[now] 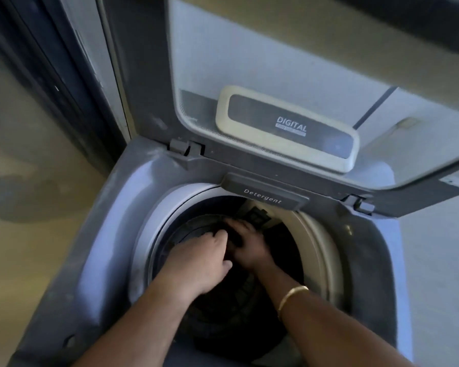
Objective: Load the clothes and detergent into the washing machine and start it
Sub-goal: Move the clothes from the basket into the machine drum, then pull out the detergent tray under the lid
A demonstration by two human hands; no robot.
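risk: dark clothes [249, 300] could bunch to one side of the drum, since both hands work the same far spot; an uneven load may knock at spin. My guess only.
risk 2: detergent drawer [265, 196] looks shut and no detergent is in view; that step could get skipped if the lid goes down now.
risk 3: bracelet [292, 296] on the right wrist sits near the drum rim and could snag cloth on the way out.
left hand [204, 258]: inside the drum, palm down, fingers curled toward the middle, touching dark cloth. Closed grip or just pressing: cannot tell, fingertips hidden.
right hand [245, 246]: deeper in, just beside the left one, fingers bent around dark cloth near the far wall. Looks clamped on it, but the picture is dim.
clothes: in the drum, under and between both hands; dark on dark, so the amount is unclear.
washing machine [109, 234]: top loader, lid [276, 62] raised upright behind the opening.
step: loading the clothes, likely pushing them down. Detergent and start not yet done.
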